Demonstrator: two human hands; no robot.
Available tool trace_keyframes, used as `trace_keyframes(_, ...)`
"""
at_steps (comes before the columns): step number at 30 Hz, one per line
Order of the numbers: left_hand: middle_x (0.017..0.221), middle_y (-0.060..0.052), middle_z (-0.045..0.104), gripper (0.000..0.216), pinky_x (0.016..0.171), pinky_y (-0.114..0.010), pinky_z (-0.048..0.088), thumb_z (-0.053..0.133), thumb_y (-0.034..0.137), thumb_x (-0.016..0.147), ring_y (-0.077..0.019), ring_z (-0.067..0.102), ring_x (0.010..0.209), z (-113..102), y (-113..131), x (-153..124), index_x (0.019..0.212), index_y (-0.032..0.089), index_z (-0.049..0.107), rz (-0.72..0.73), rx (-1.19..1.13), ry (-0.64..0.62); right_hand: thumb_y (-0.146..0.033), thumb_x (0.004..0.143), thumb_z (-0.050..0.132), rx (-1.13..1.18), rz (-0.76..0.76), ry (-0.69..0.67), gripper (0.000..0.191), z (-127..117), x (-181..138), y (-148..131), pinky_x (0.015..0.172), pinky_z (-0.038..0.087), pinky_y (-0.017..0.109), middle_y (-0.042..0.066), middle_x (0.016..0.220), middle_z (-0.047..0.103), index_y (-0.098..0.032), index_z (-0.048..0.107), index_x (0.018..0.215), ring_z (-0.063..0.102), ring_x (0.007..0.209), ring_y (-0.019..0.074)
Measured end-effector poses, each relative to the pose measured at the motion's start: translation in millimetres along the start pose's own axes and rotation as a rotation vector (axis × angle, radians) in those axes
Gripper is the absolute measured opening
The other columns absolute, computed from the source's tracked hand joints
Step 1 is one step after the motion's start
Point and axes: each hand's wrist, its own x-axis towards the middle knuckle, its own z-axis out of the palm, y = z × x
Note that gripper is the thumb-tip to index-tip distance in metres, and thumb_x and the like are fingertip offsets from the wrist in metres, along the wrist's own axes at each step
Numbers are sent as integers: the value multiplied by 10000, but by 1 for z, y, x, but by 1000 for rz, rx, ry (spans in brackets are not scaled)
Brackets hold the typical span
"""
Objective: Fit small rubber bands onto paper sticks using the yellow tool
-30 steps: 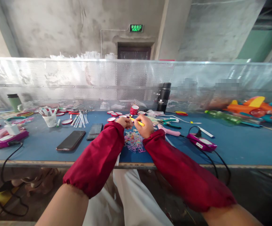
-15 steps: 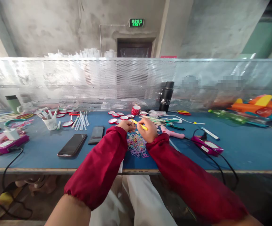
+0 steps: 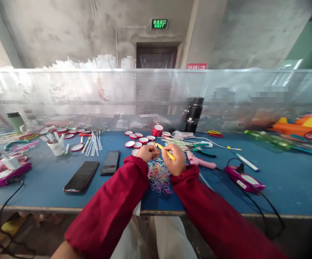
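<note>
My right hand (image 3: 176,160) is closed around a yellow marker pen (image 3: 170,155), its tip pointing up and left. My left hand (image 3: 146,153) pinches a thin, light-brown wooden stick (image 3: 154,144), which stands close to the pen's tip; I cannot tell whether they touch. Just below both hands lies a loose pile of small coloured rubber bands (image 3: 160,178). Beyond the left hand are several red-rimmed white lids (image 3: 129,144) and a red patterned can (image 3: 157,130). To the right of the right hand rests a pink glue gun (image 3: 201,160).
Two phones (image 3: 82,177) lie left of my forearm, near a white cup of markers (image 3: 56,146). A black thermos (image 3: 194,115) stands by the perforated metal screen (image 3: 113,90). Wooden sticks, green-handled pliers (image 3: 203,151) and a purple power strip (image 3: 244,180) with cables are on the right.
The view has tilted up slightly, so the table sits lower in it. Both hands keep their hold on the stick and the pen, staying close together.
</note>
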Motion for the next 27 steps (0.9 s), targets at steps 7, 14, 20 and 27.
trace_keyframes(7,613,20,620,88,477,-169,430,721,121,780,-46,522,446,-8,-6,6,796,96,638,20,94,-2,-279,865,575,43,48,43,69,-5,1,1,712,500,369,41,764,656,-247,564,804,625,750,223)
trace_keyframes(14,647,12,619,39,508,-176,453,670,128,811,-56,538,479,-9,-10,8,795,109,641,80,165,-10,-274,857,582,41,107,32,72,3,-1,8,664,485,331,26,749,654,-229,570,802,621,717,200)
trace_keyframes(20,702,-11,638,60,547,-194,470,650,158,828,-79,563,540,-8,-15,11,841,100,652,84,322,-31,-270,848,594,47,56,47,59,5,1,14,672,484,320,25,765,645,-222,577,820,615,720,190)
trace_keyframes(27,696,9,635,46,511,-166,433,638,172,821,-72,567,540,-9,-10,9,851,140,652,118,444,-56,-264,832,615,15,26,23,56,5,1,16,661,483,324,26,758,646,-220,580,831,611,705,194)
